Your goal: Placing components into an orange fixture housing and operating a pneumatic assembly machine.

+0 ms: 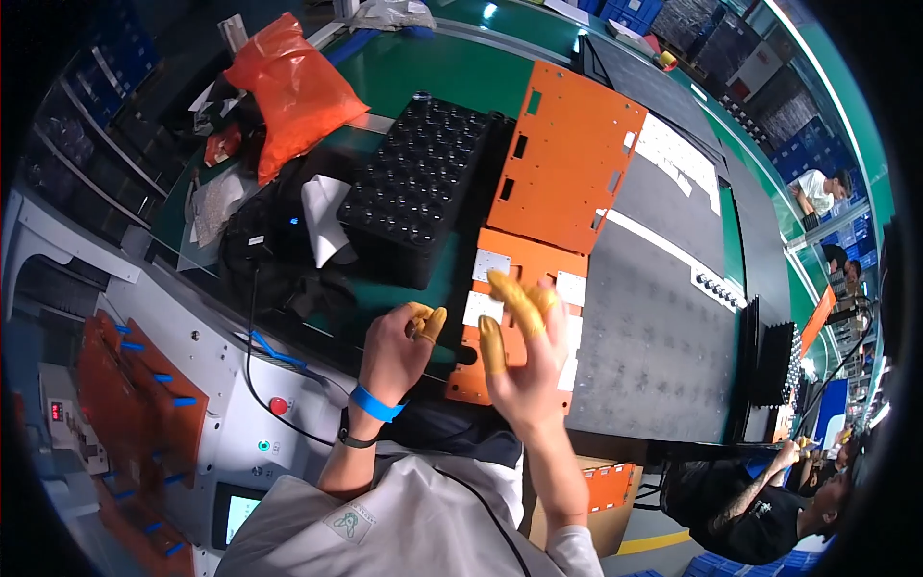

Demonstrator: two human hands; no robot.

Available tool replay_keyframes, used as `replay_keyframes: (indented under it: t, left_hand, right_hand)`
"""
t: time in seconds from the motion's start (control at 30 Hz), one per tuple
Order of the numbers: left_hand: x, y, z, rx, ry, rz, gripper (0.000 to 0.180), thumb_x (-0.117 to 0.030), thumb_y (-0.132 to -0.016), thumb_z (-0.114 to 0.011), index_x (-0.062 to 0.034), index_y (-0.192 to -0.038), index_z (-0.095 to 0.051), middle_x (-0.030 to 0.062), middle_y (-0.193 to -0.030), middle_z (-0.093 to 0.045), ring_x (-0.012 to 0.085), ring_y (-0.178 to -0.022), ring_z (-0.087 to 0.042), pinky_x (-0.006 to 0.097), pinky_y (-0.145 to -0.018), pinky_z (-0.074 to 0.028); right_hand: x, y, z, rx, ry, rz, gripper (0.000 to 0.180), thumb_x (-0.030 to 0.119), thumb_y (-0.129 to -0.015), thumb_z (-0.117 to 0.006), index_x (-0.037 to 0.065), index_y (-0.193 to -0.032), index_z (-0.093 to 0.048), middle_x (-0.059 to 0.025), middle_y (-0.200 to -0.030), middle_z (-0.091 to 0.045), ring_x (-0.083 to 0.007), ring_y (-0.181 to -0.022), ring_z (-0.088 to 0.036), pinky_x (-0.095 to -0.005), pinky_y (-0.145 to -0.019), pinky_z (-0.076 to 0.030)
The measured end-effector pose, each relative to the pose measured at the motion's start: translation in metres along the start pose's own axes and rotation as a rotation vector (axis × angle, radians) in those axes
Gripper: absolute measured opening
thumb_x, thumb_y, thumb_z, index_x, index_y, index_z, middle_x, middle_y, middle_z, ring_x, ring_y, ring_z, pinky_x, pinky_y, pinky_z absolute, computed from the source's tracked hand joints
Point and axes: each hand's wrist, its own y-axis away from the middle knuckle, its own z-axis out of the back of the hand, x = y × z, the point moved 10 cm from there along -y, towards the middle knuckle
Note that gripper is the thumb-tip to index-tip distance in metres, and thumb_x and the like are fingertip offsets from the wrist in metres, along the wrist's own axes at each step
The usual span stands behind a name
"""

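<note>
My left hand, with yellow finger cots and a blue wristband, is curled with thumb and forefinger pinched together; whether a small part sits between them I cannot tell. My right hand, also in yellow finger cots, hovers with fingers spread over a small orange plate that carries white squares. A larger orange plate with slots lies just beyond it. To the left stands a black tray of round cells.
An orange plastic bag and a white paper lie at the left on the green bench. A black mat spreads to the right. A grey machine with a red button stands at lower left. Another person sits at lower right.
</note>
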Motion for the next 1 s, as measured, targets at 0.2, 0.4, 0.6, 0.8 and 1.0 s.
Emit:
replay_keyframes:
  t: [0.2,0.4,0.6,0.8,1.0]
  left_hand:
    - [0.000,0.009,0.008,0.059,0.017,0.054,0.023,-0.023,-0.093,-0.074,-0.0005,-0.092,-0.071,0.0193,-0.077,-0.068,0.0359,-0.067,-0.066,0.041,-0.060,-0.049]
    - [-0.003,0.017,0.025,0.064,-0.007,0.017,0.022,-0.023,-0.092,-0.075,-0.0011,-0.090,-0.071,0.0153,-0.073,-0.065,0.0315,-0.062,-0.062,0.040,-0.057,-0.047]
    - [-0.002,0.027,0.033,0.110,-0.040,0.012,0.017,-0.016,-0.091,-0.076,-0.0002,-0.094,-0.071,0.0127,-0.073,-0.066,0.0234,-0.057,-0.059,0.035,-0.054,-0.043]
    - [0.003,0.030,0.033,0.151,-0.031,-0.002,0.020,-0.022,-0.092,-0.075,-0.0028,-0.093,-0.070,0.0115,-0.073,-0.063,0.0290,-0.062,-0.063,0.040,-0.056,-0.047]
    - [0.009,0.031,0.038,0.127,-0.004,-0.011,0.021,-0.022,-0.091,-0.076,-0.0018,-0.094,-0.070,0.0114,-0.073,-0.065,0.0286,-0.062,-0.064,0.038,-0.056,-0.048]
  right_hand:
    - [0.019,-0.089,-0.035,0.059,0.035,0.126,0.047,0.006,-0.085,-0.076,0.002,-0.130,-0.064,-0.0105,-0.095,-0.056,-0.0283,-0.087,-0.054,-0.0390,-0.079,-0.041]
    - [-0.011,-0.155,-0.091,0.189,0.296,0.162,0.060,0.037,-0.097,-0.067,-0.001,-0.141,-0.055,-0.0252,-0.139,-0.053,-0.0429,-0.127,-0.049,-0.0490,-0.111,-0.038]
    - [-0.050,-0.183,-0.134,0.463,0.454,-0.008,0.082,0.070,-0.098,-0.045,0.020,-0.162,-0.032,-0.0323,-0.164,-0.023,-0.0518,-0.154,-0.012,-0.0590,-0.126,-0.008]
    - [-0.052,-0.186,-0.162,0.623,0.555,-0.002,0.085,0.079,-0.094,-0.039,0.031,-0.163,-0.027,-0.0313,-0.167,-0.013,-0.0493,-0.156,0.000,-0.0589,-0.126,0.001]
    - [-0.060,-0.195,-0.172,0.647,0.588,-0.023,0.081,0.074,-0.095,-0.043,0.028,-0.161,-0.035,-0.0294,-0.167,-0.017,-0.0487,-0.156,-0.005,-0.0603,-0.125,0.001]
